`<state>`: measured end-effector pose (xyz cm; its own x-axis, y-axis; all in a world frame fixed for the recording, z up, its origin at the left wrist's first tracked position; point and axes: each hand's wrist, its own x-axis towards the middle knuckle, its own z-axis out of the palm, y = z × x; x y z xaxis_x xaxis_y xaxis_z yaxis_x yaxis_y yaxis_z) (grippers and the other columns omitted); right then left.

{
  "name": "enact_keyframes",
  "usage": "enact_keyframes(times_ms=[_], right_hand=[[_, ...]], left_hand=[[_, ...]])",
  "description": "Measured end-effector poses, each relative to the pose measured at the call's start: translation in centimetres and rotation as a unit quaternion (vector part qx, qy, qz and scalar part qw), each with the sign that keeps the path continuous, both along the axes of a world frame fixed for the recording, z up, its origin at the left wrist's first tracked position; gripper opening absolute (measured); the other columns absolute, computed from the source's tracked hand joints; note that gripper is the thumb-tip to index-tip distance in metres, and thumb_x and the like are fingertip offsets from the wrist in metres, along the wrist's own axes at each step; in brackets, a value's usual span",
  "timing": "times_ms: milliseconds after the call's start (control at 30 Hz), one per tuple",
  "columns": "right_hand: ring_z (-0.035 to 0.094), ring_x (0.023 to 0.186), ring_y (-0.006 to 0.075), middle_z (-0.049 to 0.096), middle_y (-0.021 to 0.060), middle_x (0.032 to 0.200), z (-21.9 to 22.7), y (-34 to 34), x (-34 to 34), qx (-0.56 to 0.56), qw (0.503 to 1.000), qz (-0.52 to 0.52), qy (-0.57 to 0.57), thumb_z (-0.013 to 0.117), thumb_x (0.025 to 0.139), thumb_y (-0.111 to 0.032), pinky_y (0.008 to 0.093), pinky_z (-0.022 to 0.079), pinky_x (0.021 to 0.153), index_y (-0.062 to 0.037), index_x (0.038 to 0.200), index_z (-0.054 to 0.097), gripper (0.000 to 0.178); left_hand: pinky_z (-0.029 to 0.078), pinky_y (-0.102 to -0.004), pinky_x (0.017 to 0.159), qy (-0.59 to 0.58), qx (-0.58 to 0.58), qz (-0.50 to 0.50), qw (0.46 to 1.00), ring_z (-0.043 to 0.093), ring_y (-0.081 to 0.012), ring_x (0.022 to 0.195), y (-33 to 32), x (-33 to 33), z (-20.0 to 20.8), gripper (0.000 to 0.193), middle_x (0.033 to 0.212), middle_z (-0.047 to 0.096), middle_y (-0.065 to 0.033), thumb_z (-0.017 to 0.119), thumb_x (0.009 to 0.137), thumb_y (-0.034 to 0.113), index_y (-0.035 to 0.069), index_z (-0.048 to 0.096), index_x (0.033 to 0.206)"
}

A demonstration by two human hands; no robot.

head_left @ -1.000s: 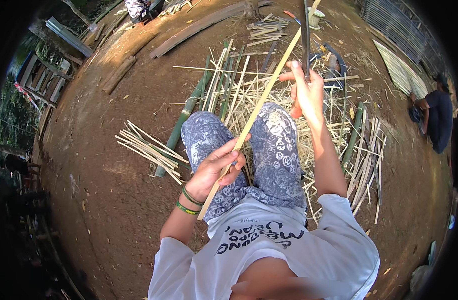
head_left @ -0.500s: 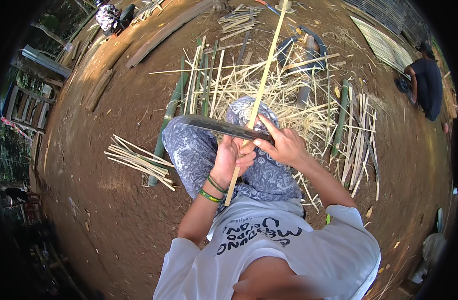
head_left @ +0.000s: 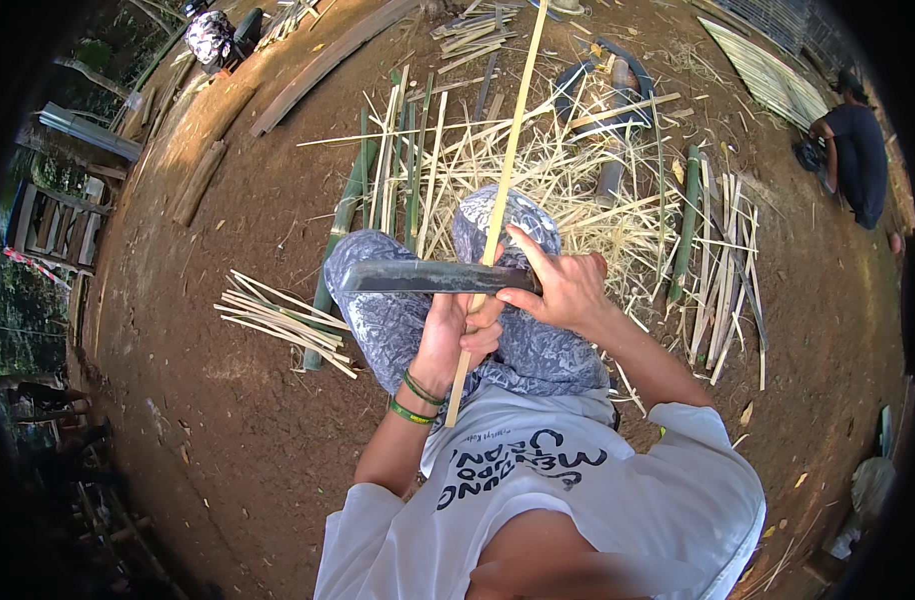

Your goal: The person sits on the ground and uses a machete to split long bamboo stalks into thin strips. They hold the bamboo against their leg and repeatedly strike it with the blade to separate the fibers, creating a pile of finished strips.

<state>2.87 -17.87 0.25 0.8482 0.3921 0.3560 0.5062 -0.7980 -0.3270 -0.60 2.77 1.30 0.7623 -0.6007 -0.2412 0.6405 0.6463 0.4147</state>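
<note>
My left hand (head_left: 464, 332) is closed around a long, pale bamboo strip (head_left: 519, 130), whose near end reaches down to my shirt. Away from me, the strip runs over my knees and past the pile of shavings. A machete (head_left: 408, 277) with a broad dark blade is in my right hand (head_left: 570, 288); its handle is mostly hidden by the fingers. The blade lies crosswise over the strip, just beyond my left fingers, its tip toward the left knee. My right index finger stretches forward beside the strip, and the thumb lies near the blade's base.
Pale shavings (head_left: 618, 230) heap up beyond my knees. Bamboo strips (head_left: 283, 325) lie at left, more strips (head_left: 723, 270) at right beside a green bamboo pole (head_left: 686, 225). A dark tyre-like ring (head_left: 638, 75) lies ahead. Two people (head_left: 858, 155) (head_left: 213, 40) are farther off.
The blade has swung to lie more level, its tip coming nearer me and its flat side showing more. The strip's near end has slid a little toward me.
</note>
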Motion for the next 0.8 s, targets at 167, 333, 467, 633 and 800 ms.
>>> enact_keyframes(times_ms=[167, 333, 467, 633, 800], right_hand=[[0.055, 0.039, 0.0263, 0.052, 0.0079, 0.048, -0.4, -0.7, 0.8, 0.038, 0.999, -0.009, -0.035, 0.057, 0.087, -0.071, 0.0416, 0.043, 0.043, -0.0126, 0.146, 0.048, 0.083], [0.062, 0.052, 0.0384, 0.060, 0.0170, 0.057, 0.4, -5.4, 5.2, 0.073, 0.984, -0.149, 0.068, 0.053, 0.091, -0.068, 0.0493, 0.045, 0.051, -0.0171, 0.143, 0.051, 0.073], [0.059, 0.050, 0.0348, 0.059, 0.0150, 0.055, 1.6, -6.8, 5.7, 0.103, 0.979, -0.163, 0.062, 0.052, 0.096, -0.061, 0.0465, 0.045, 0.054, -0.0132, 0.140, 0.053, 0.065], [0.060, 0.045, 0.0258, 0.061, 0.0097, 0.054, 0.9, -3.5, 1.4, 0.157, 0.984, -0.008, 0.085, 0.057, 0.096, -0.053, 0.0410, 0.045, 0.047, -0.0074, 0.133, 0.059, 0.059], [0.061, 0.048, 0.0235, 0.060, 0.0073, 0.057, 2.1, 0.1, -0.5, 0.192, 0.978, 0.003, 0.084, 0.080, 0.080, -0.047, 0.0365, 0.045, 0.048, -0.0071, 0.124, 0.061, 0.062]], left_hand=[[0.020, -0.0181, 0.041, 0.010, 0.007, -0.008, 1.000, 0.022, -0.0031, 0.045, 1.0, -0.9, 0.2, 0.075, 0.066, 0.028, 0.0065, 0.020, 0.098, 0.072, 0.027, 0.025, 0.158], [0.021, -0.0177, 0.040, -0.017, -0.015, -0.051, 0.998, 0.024, -0.0037, 0.045, 2.6, -3.7, 0.6, 0.075, 0.064, 0.026, 0.0061, 0.021, 0.099, 0.071, 0.028, 0.014, 0.160], [0.022, -0.0180, 0.040, 0.003, 0.004, -0.036, 0.999, 0.025, -0.0040, 0.046, 3.8, -4.3, -0.6, 0.061, 0.066, 0.028, 0.0058, 0.023, 0.105, 0.060, 0.033, 0.017, 0.159], [0.023, -0.0170, 0.041, 0.034, 0.010, 0.015, 0.999, 0.025, -0.0039, 0.045, 2.7, -3.0, -1.2, 0.050, 0.066, 0.029, 0.0060, 0.033, 0.109, 0.038, 0.033, 0.022, 0.158], [0.025, -0.0172, 0.041, 0.006, 0.058, -0.011, 0.998, 0.026, -0.0047, 0.047, 1.8, -2.2, -0.8, 0.051, 0.067, 0.028, 0.0047, 0.035, 0.110, 0.028, 0.032, 0.022, 0.158]])
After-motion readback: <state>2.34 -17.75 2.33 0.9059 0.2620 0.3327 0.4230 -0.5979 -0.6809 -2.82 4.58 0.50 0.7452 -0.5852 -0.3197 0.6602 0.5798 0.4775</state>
